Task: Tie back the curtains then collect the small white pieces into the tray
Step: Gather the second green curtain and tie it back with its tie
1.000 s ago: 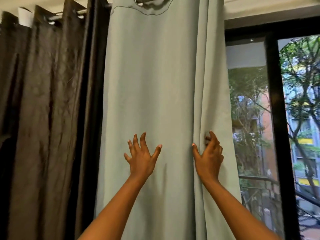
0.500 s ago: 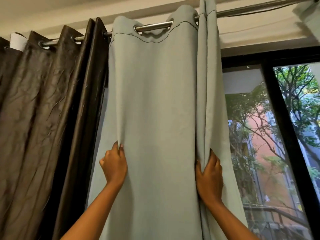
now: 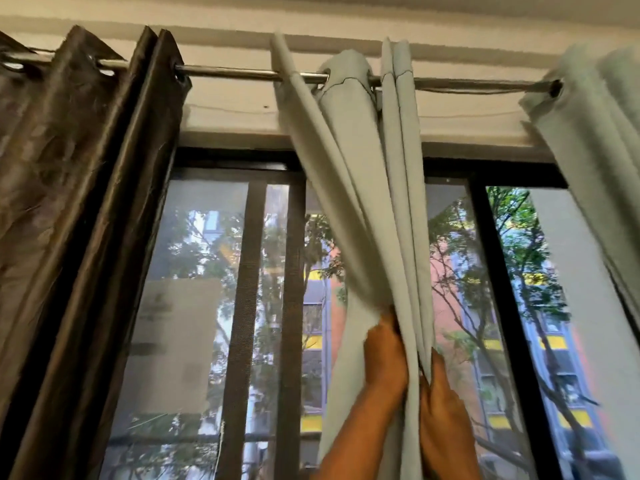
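Window glass (image 3: 194, 306) bare leftward — both hands (image 3: 386, 355) (image 3: 441, 400) bunch pale curtain (image 3: 391, 209).

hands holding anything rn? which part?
Both the left hand and right hand grip the pale green curtain, bunched mid-length between them.

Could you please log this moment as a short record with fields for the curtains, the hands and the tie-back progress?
Pale curtain: bunched into folds, hanging from the rod
Dark curtain: gathered at left
Left hand: grips the bunched folds
Right hand: grips the folds from the other side
Tie-back: none visible
Tray, white pieces: out of view
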